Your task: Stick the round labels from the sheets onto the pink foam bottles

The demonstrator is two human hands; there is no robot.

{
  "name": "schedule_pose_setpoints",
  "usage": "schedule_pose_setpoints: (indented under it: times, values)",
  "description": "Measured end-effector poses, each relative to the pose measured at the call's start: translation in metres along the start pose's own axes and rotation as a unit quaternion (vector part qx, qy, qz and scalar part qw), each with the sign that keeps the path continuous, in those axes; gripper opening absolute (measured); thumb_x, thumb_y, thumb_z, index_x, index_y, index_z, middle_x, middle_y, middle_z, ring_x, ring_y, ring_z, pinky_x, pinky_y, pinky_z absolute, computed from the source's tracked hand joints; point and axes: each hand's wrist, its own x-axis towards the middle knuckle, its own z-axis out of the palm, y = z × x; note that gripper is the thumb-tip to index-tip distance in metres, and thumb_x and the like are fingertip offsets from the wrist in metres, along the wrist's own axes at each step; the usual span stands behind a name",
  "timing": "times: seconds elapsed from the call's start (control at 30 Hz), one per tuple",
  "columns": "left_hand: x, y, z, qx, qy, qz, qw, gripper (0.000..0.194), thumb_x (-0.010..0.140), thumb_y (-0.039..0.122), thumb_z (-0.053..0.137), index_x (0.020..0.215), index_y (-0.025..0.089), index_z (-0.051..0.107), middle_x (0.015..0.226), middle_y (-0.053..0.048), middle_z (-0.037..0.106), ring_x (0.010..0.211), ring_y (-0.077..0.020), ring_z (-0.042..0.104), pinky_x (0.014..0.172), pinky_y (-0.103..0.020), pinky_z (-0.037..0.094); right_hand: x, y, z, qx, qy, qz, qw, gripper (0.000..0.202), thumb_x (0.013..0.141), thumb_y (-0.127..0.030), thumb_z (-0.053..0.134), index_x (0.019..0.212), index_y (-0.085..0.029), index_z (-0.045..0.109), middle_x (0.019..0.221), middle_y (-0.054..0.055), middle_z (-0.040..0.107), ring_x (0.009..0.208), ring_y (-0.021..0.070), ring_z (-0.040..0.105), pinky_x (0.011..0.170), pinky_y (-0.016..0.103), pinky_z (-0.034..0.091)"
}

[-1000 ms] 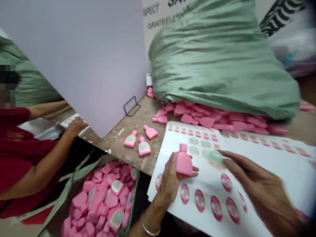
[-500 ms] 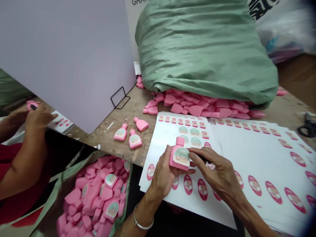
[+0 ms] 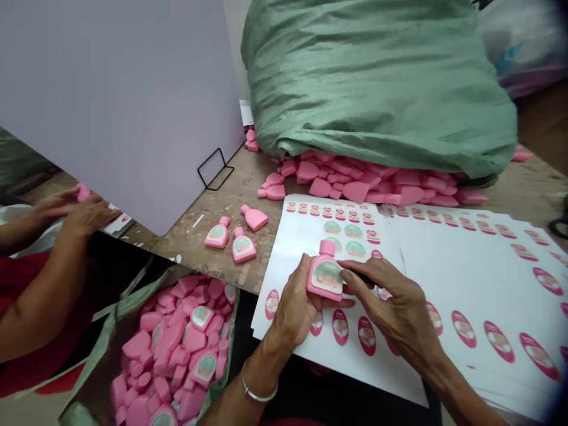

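My left hand [image 3: 293, 305] is wrapped round a small pink bottle [image 3: 325, 294], which stands upright with its cap at the top. A green and cream label [image 3: 327, 275] covers the bottle's front. At the label's right edge are the thumb and forefinger of my right hand [image 3: 386, 296]. A slim dark tool [image 3: 366, 278] shows partly between those fingers; its kind is hidden. Beneath both hands lies a white sticker sheet [image 3: 284, 260] with oval and rounded stickers. Left of it are two labelled pink bottles [image 3: 244, 248] and a plain pink bottle [image 3: 254, 218].
A bag of pink bottles [image 3: 177, 337] stands below the table edge. A big green sack [image 3: 373, 83] spills more bottles at the back. More sticker sheets [image 3: 448, 260] lie right. A grey panel [image 3: 133, 106] with a wire stand [image 3: 215, 170] separates a co-worker's hands [image 3: 84, 207].
The view has shifted slightly. My hands keep nearly the same hold, and the bottle's label faces me more squarely. Behind the panel, the co-worker's hands have moved right and down.
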Motion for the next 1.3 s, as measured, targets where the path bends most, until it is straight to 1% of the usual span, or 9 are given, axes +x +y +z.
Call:
schedule_pose_setpoints:
  times: [0.33,0.53,0.63,0.77,1.0,1.07,1.13,1.23,1.3]
  values:
    - [-0.003,0.006,0.002,0.059,-0.012,-0.005,0.998,0.041,0.081,0.044,0.061,0.11,0.015,0.06,0.088,-0.007,0.066,0.083,-0.0223,0.068,0.061,-0.025,0.055,0.0,-0.002,0.001,-0.033,0.004,-0.015,0.999,0.018,0.087,-0.032,0.056,0.098,-0.023,0.067,0.072,0.002,0.061,0.068,0.016,0.054,0.07,0.034,0.044]
    - [-0.004,0.005,-0.002,0.065,-0.043,0.011,0.997,0.031,0.077,0.03,0.068,0.101,0.015,0.058,0.086,-0.003,0.06,0.08,-0.0186,0.066,0.075,-0.031,0.055,-0.001,0.005,-0.001,-0.12,0.029,-0.047,0.991,0.03,0.086,-0.037,0.056,0.109,-0.021,0.064,0.08,0.006,0.068,0.072,0.0191,0.06,0.072,0.036,0.044]
    - [-0.004,0.005,-0.003,0.071,-0.045,0.004,0.996,0.031,0.079,0.03,0.066,0.103,0.013,0.055,0.092,-0.006,0.06,0.08,-0.0185,0.066,0.077,-0.033,0.054,0.003,0.01,-0.008,-0.16,0.035,0.037,0.986,0.05,0.082,-0.049,0.057,0.123,-0.02,0.057,0.094,0.01,0.069,0.082,0.0248,0.064,0.074,0.039,0.047]
    - [-0.006,0.006,0.0,0.118,-0.062,-0.009,0.991,0.034,0.077,0.026,0.067,0.106,0.013,0.055,0.087,-0.005,0.062,0.071,-0.0138,0.063,0.068,-0.027,0.053,0.014,0.007,-0.006,0.013,-0.044,0.18,0.983,0.072,0.072,-0.055,0.064,0.134,-0.025,0.043,0.119,0.011,0.061,0.1,0.0268,0.063,0.079,0.037,0.053]
    - [-0.021,0.012,-0.012,0.166,-0.108,-0.053,0.979,0.039,0.076,0.028,0.064,0.111,0.013,0.054,0.077,-0.005,0.066,0.063,-0.0158,0.065,0.059,-0.024,0.05,0.033,0.017,0.011,0.155,-0.116,0.254,0.948,0.071,0.064,-0.052,0.072,0.127,-0.026,0.05,0.132,0.01,0.053,0.116,0.0302,0.055,0.091,0.043,0.051]
    - [-0.022,0.02,-0.022,0.211,-0.071,-0.031,0.975,0.037,0.078,0.034,0.061,0.108,0.013,0.054,0.077,-0.007,0.067,0.06,-0.0159,0.064,0.052,-0.022,0.046,0.045,0.028,0.01,0.144,-0.126,0.232,0.954,0.069,0.064,-0.05,0.072,0.125,-0.027,0.052,0.132,0.009,0.053,0.115,0.0303,0.056,0.088,0.041,0.053]
    - [-0.019,0.031,-0.032,0.291,0.019,0.033,0.956,0.037,0.082,0.043,0.056,0.106,0.015,0.051,0.079,-0.008,0.067,0.059,-0.0163,0.064,0.049,-0.022,0.045,0.067,0.038,0.012,0.101,-0.135,0.184,0.968,0.058,0.069,-0.05,0.069,0.12,-0.026,0.056,0.126,0.009,0.058,0.11,0.0287,0.059,0.086,0.039,0.053]
    - [-0.011,0.047,-0.051,0.45,0.187,0.15,0.86,0.031,0.085,0.047,0.05,0.096,0.018,0.051,0.08,-0.006,0.066,0.064,-0.0183,0.064,0.059,-0.028,0.048,0.114,0.049,0.031,0.01,-0.128,0.101,0.987,0.042,0.077,-0.049,0.061,0.11,-0.023,0.061,0.112,0.009,0.066,0.1,0.0253,0.063,0.085,0.037,0.051]
    - [-0.003,0.054,-0.064,0.537,0.242,0.205,0.782,0.025,0.087,0.043,0.048,0.091,0.019,0.055,0.079,-0.005,0.065,0.071,-0.0206,0.063,0.067,-0.032,0.048,0.15,0.053,0.056,-0.054,-0.121,0.048,0.99,0.037,0.081,-0.044,0.058,0.11,-0.021,0.061,0.107,0.009,0.068,0.094,0.0238,0.065,0.081,0.036,0.05]
